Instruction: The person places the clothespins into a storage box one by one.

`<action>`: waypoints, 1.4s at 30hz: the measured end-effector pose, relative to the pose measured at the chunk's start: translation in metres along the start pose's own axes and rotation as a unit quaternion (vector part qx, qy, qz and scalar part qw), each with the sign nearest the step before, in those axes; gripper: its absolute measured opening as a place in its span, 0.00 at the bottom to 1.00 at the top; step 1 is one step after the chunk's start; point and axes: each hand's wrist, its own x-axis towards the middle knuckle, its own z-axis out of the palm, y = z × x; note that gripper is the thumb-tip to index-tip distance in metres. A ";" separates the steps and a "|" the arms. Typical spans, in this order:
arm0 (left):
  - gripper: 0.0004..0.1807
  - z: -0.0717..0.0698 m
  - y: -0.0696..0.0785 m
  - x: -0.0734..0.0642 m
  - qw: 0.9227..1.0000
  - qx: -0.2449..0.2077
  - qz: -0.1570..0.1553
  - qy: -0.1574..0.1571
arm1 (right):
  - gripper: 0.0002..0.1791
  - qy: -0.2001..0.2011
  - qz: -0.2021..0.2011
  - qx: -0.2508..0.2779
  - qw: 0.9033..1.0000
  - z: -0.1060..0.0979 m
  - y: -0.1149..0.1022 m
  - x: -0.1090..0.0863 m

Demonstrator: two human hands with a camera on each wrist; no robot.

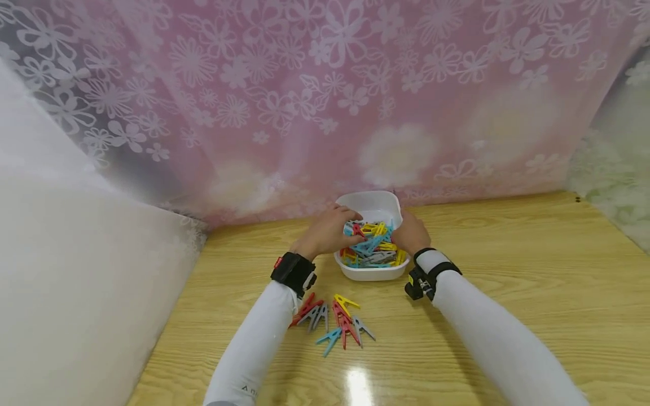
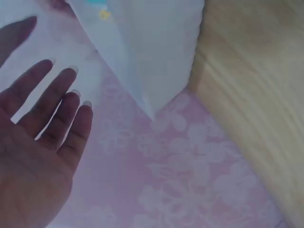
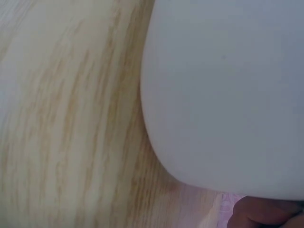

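A white plastic container [image 1: 372, 274] full of clothespins [image 1: 374, 246] in blue, yellow, grey and red stands near the back edge of the table. My left hand [image 1: 330, 230] is over its left side, thumb and fingers spread; in the left wrist view that hand [image 2: 42, 142] has nearly straight fingers and nothing in the palm. At the opposite side, my right hand [image 1: 412, 232] grips the container's rim, part of its fingers hidden. Curled fingers [image 3: 266, 211] show past the container's wall [image 3: 228, 104] in the right wrist view.
Several loose clothespins, among them a yellow one [image 1: 345, 303] and a blue one [image 1: 330, 338], lie on the wooden table [image 1: 508, 270] in front of the container, close to my left forearm. A pink flowered curtain [image 1: 304, 113] hangs right behind the container.
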 end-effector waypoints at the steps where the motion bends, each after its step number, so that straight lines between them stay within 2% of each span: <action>1: 0.24 0.002 -0.001 -0.002 1.000 -0.006 -0.007 -0.002 | 0.36 -0.001 0.000 0.001 1.000 0.001 -0.001 0.000; 7: 0.15 0.013 -0.022 -0.023 0.996 -0.065 -0.039 0.041 | 0.38 -0.008 0.006 -0.002 1.000 0.002 0.000 0.002; 10: 0.11 0.015 -0.032 -0.037 0.994 -0.083 -0.051 0.040 | 0.39 -0.009 0.005 -0.003 1.000 0.001 0.002 0.005; 14: 0.07 0.018 -0.044 -0.060 0.992 -0.108 -0.070 -0.012 | 0.39 -0.005 0.002 -0.008 1.000 -0.001 0.003 0.007; 18: 0.09 0.022 -0.052 -0.084 0.983 -0.127 -0.106 -0.077 | 0.38 -0.001 -0.004 -0.011 1.000 -0.004 0.001 0.006; 24: 0.15 0.032 -0.050 -0.107 0.972 -0.119 -0.146 -0.140 | 0.37 0.001 -0.007 -0.008 1.000 -0.003 0.001 0.004; 27: 0.17 0.037 -0.046 -0.113 0.970 -0.109 -0.155 -0.151 | 0.36 -0.004 -0.005 -0.007 1.000 0.000 0.000 0.002; 36: 0.18 0.046 -0.040 -0.111 0.970 -0.067 -0.174 -0.154 | 0.35 -0.009 0.009 -0.004 1.000 0.000 0.001 0.002; 42: 0.17 0.048 -0.035 -0.108 0.972 -0.032 -0.175 -0.154 | 0.34 -0.008 0.014 -0.008 1.000 0.000 -0.001 0.002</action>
